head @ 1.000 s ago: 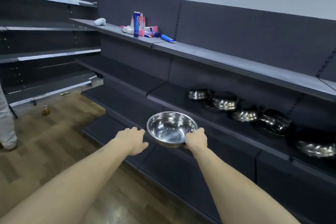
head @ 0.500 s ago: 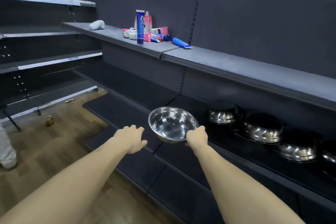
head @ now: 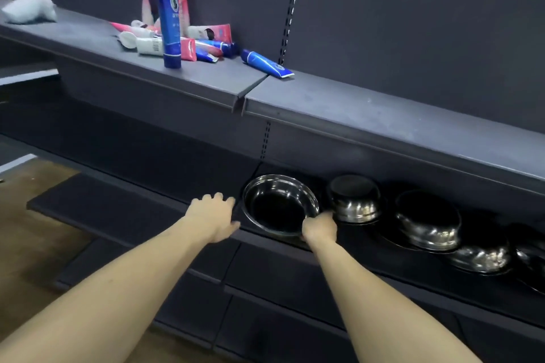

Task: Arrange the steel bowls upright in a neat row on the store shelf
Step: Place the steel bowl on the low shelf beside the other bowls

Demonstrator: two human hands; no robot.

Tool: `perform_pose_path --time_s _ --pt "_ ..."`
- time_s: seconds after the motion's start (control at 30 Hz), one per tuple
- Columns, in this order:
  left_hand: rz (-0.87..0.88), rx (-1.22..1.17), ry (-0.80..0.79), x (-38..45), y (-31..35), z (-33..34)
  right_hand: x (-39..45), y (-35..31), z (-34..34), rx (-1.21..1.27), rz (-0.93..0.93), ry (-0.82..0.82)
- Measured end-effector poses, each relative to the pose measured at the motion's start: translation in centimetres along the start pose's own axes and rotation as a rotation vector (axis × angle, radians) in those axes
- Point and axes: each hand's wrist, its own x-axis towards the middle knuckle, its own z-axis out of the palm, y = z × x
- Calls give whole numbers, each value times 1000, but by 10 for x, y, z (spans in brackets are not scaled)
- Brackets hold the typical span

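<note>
left hand empty, fingers loosely spread, just left of the steel bowl. bowl mouth up, rim tipped toward camera, at left end of middle shelf. right hand pinches its near rim. further right, upturned bowls sit mouth down.

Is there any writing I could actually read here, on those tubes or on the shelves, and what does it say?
None can be read.
Upright blue tube: a round logo and lines of print, too blurred.
White tube: a barcode, digits too small.
Lying blue tube: print blurred.
Pink tubes: print blurred.
Steel bowls and shelf: no text visible.
</note>
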Motion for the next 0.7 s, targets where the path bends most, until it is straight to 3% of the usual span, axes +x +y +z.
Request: perform_pose_path --time_s 0.37,0.7 --pt "195 -9 -55 75 -18 -4 25 -8 15 -2 162 135" --pt "277 -108 -100 98 -25 3 52 15 45 113 235 117"
